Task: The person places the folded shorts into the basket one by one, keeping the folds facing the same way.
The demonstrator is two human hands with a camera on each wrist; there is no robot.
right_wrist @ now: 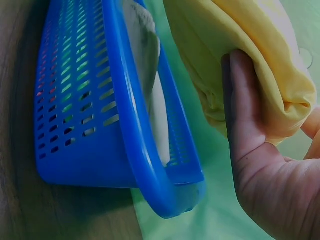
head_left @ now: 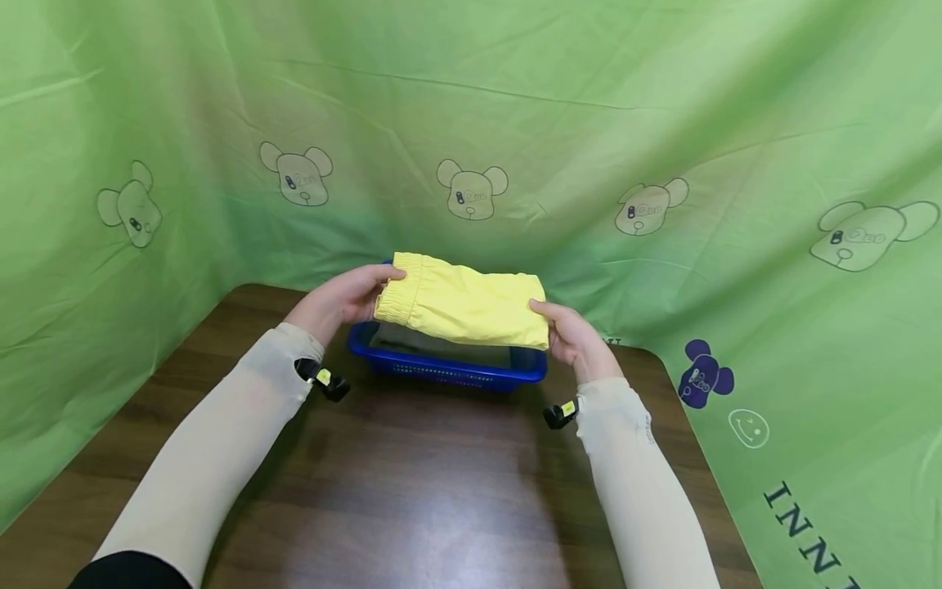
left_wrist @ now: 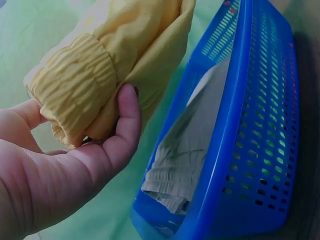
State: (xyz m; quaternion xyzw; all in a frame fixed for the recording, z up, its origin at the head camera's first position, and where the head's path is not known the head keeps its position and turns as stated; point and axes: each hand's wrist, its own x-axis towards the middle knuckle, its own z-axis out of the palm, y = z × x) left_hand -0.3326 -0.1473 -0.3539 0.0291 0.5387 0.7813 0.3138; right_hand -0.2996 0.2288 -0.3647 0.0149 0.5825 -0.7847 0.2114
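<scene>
A folded yellow garment with a gathered elastic waistband is held up above a blue basket. My left hand grips its waistband end, thumb on top and fingers underneath. At the other end, my right hand pinches the folded cloth, with the thumb on its upper face and fingers below, as the right wrist view shows. Inside the basket lies a grey-green folded garment with its own gathered edge. The yellow cloth hides part of the basket's far side in the head view.
The basket stands near the back of a brown wooden table. Green printed cloth hangs behind the table and along both sides. Pale sleeves cover both forearms, and a small black camera is strapped at each wrist.
</scene>
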